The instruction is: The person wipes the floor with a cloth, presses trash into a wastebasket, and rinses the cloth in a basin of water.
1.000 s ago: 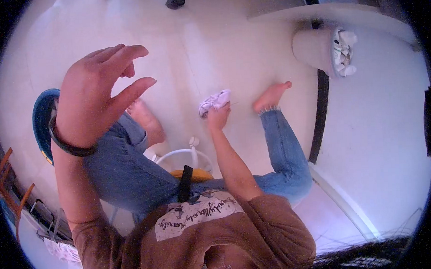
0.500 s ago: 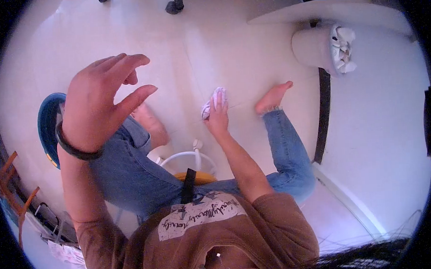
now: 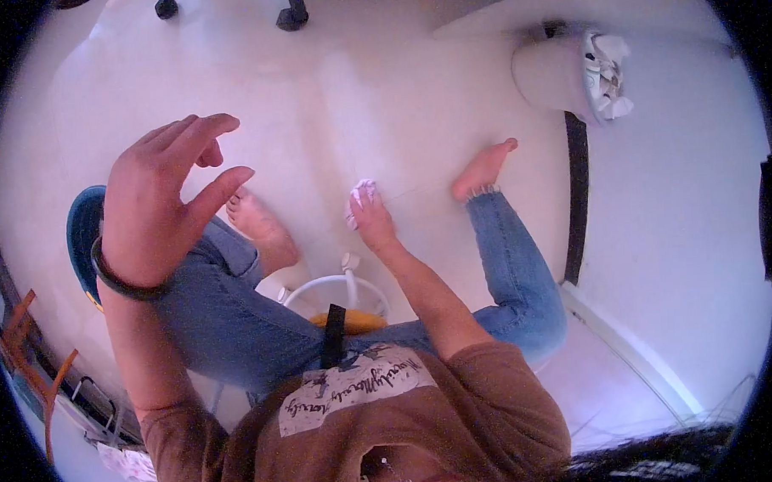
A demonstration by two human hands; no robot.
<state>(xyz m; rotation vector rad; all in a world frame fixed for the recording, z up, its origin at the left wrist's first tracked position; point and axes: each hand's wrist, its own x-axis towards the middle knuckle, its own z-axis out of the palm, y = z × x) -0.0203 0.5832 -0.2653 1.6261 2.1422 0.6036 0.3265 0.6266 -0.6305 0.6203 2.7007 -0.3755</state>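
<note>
My right hand [image 3: 372,221] is down at the floor, its fingers pressed over a crumpled white-and-pink cloth [image 3: 363,191]. Part of the cloth lies hidden under the palm. Raised in the air on the left, my left hand [image 3: 156,191] holds nothing; its fingers are bent and the thumb stands apart from them. A dark band circles the left wrist. Between my two bare feet stretches the pale floor [image 3: 314,129] on which the cloth rests.
A white bin [image 3: 550,78] full of crumpled paper lies tilted at upper right. Behind my left arm is a teal tub [image 3: 83,230]. I sit on a low stool with a white ring base [image 3: 319,283]. Black chair casters [image 3: 292,19] stand at the top.
My right hand has drawn the cloth leftward and slightly back toward me, and the cloth looks more bunched. My left hand has shifted a little left and down in view, staying open.
</note>
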